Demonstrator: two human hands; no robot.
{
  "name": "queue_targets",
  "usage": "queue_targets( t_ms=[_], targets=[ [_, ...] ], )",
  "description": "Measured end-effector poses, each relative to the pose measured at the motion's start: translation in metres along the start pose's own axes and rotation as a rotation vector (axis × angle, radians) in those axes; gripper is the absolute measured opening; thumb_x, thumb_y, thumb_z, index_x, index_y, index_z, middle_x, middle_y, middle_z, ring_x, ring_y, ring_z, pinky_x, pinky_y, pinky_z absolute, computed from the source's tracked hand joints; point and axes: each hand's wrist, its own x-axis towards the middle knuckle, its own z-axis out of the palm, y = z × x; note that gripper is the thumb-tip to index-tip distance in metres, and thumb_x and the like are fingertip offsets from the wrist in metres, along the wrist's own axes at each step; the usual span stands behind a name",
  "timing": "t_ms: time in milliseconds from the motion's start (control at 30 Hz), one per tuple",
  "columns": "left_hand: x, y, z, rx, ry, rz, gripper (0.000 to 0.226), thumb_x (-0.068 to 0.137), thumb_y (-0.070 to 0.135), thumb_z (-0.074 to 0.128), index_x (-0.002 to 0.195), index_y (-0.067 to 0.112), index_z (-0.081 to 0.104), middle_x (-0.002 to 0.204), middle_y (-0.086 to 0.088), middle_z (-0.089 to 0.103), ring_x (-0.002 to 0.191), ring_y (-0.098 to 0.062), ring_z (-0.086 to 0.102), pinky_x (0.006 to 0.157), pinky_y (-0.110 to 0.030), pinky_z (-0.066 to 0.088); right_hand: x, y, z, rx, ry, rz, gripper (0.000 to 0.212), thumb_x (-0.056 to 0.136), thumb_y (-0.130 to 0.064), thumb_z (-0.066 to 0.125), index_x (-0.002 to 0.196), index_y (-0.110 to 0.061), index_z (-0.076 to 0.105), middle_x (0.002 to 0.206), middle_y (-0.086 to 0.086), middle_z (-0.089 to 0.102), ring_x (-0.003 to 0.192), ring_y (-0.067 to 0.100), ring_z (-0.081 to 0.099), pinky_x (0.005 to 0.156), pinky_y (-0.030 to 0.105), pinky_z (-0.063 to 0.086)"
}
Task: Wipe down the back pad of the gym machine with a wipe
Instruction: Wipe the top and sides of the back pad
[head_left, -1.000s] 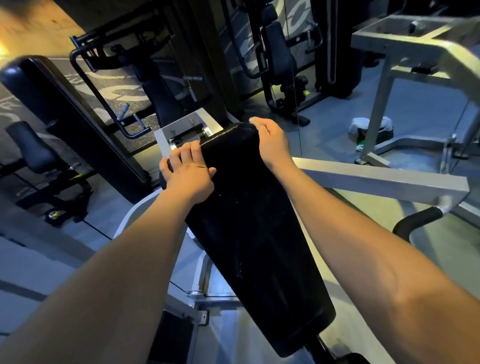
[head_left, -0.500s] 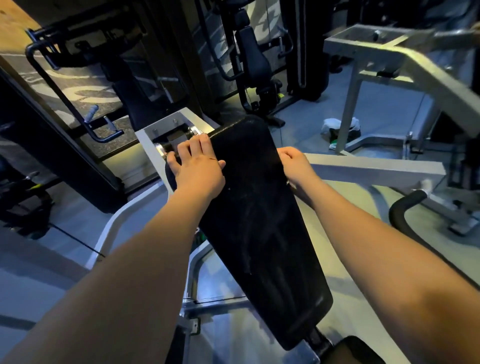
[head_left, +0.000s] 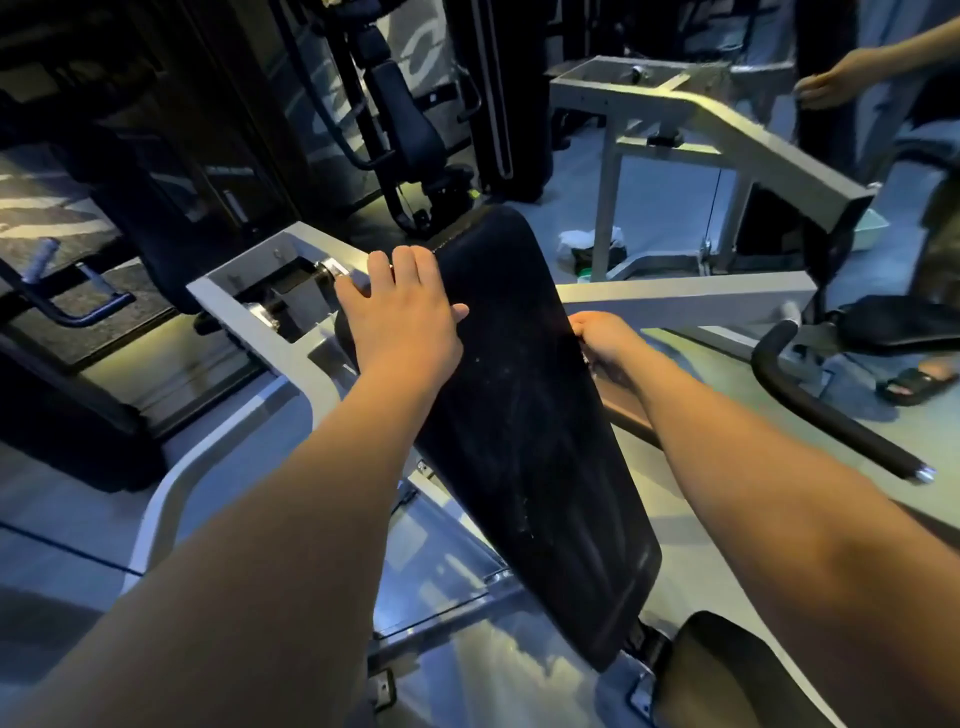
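The long black back pad (head_left: 524, 441) slopes from the upper middle down to the lower right, with pale streaks on its face. My left hand (head_left: 405, 317) lies on its upper left edge, fingers draped over the rim and thumb on the front. At mid-height, my right hand (head_left: 602, 340) is curled around the pad's right edge. No wipe shows clearly; whatever is under my right palm is hidden.
The grey steel frame (head_left: 675, 299) crosses behind the pad. To the right a black handle bar (head_left: 831, 415) juts out, and a black seat (head_left: 737, 675) sits at the bottom right. Another person's hand (head_left: 831, 83) and sandalled foot (head_left: 914, 382) are at the right. A white cloth (head_left: 587, 239) lies on the floor.
My right hand has slid from the pad's top corner down along its right edge. My left hand has stayed at the upper left edge, with its fingers now flatter.
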Motion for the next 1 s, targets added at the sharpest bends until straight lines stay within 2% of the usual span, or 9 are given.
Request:
queue_targets(
  t_ms=[100,200,333,400,533,633,800,933,1000],
  targets=[
    [-0.003,0.0,0.002,0.022,0.033,0.015,0.067,0.1,0.051,0.041,0.147,0.004,0.033,0.138,-0.013,0.046,0.125,-0.034,0.041,0.1,-0.055,0.035,-0.001,-0.032,0.001,0.207,0.058,-0.121,0.013,0.082,-0.013,0.057,0.088,-0.009,0.069,0.068,0.005,0.062,0.062,0.022,0.058,0.059,0.022,0.044],
    [-0.005,0.001,0.007,0.028,0.08,0.004,0.066,0.099,0.048,0.038,0.147,0.002,0.037,0.135,-0.016,0.05,0.12,-0.035,0.045,0.099,-0.052,0.036,0.016,-0.025,0.0,0.283,0.053,-0.162,0.039,0.102,-0.006,0.039,0.116,-0.018,0.073,0.081,-0.015,0.075,0.073,-0.004,0.068,0.068,0.018,0.051],
    [-0.003,0.003,0.014,0.067,0.102,-0.026,0.068,0.098,0.051,0.037,0.147,0.003,0.038,0.133,-0.016,0.051,0.118,-0.036,0.045,0.098,-0.051,0.035,0.017,0.01,0.001,0.203,0.025,-0.048,0.022,0.091,-0.028,0.055,0.071,-0.02,0.057,0.06,-0.006,0.051,0.057,0.019,0.047,0.058,0.031,0.037],
    [-0.002,0.006,0.015,0.072,0.094,-0.033,0.067,0.098,0.051,0.038,0.145,0.004,0.038,0.133,-0.015,0.05,0.117,-0.035,0.043,0.097,-0.05,0.034,0.019,0.036,-0.004,0.097,0.001,0.01,0.019,0.083,-0.033,0.054,0.069,-0.021,0.049,0.063,-0.001,0.038,0.066,0.023,0.03,0.061,0.039,0.026],
    [-0.002,0.009,0.015,0.09,0.099,-0.054,0.065,0.098,0.051,0.037,0.143,0.004,0.038,0.132,-0.015,0.05,0.114,-0.036,0.043,0.096,-0.049,0.034,0.018,0.062,-0.013,0.035,0.012,0.15,0.039,0.092,-0.022,0.054,0.054,-0.02,0.06,0.06,-0.006,0.047,0.065,0.02,0.038,0.062,0.035,0.032],
    [-0.002,0.011,0.014,0.099,0.096,-0.065,0.065,0.098,0.051,0.037,0.143,0.005,0.039,0.132,-0.015,0.05,0.113,-0.035,0.043,0.095,-0.048,0.033,0.025,0.038,-0.017,0.143,-0.037,0.051,0.016,0.081,-0.018,0.059,0.067,-0.014,0.066,0.067,-0.005,0.054,0.068,0.019,0.045,0.061,0.036,0.037],
    [-0.002,0.012,0.012,0.093,0.099,-0.075,0.065,0.098,0.051,0.037,0.144,0.005,0.04,0.132,-0.014,0.051,0.114,-0.034,0.043,0.095,-0.048,0.033,0.017,0.016,-0.017,0.149,0.026,-0.17,0.025,0.095,-0.033,0.057,0.098,-0.023,0.08,0.101,-0.007,0.077,0.099,0.014,0.07,0.088,0.033,0.055],
    [-0.002,0.012,0.013,0.088,0.105,-0.072,0.064,0.099,0.051,0.037,0.143,0.005,0.039,0.132,-0.014,0.051,0.114,-0.035,0.043,0.096,-0.048,0.033,0.014,0.039,-0.02,-0.164,-0.009,-0.041,0.037,0.103,-0.03,0.043,0.09,-0.007,0.068,0.082,0.009,0.062,0.072,0.025,0.053,0.064,0.034,0.042],
    [-0.002,0.012,0.013,0.08,0.105,-0.072,0.063,0.099,0.051,0.037,0.143,0.005,0.04,0.132,-0.015,0.051,0.114,-0.035,0.043,0.096,-0.048,0.033,0.013,0.035,-0.023,-0.191,0.037,-0.027,0.035,0.103,-0.029,0.046,0.092,-0.003,0.067,0.084,0.018,0.062,0.074,0.028,0.052,0.067,0.036,0.044]
  ],
)
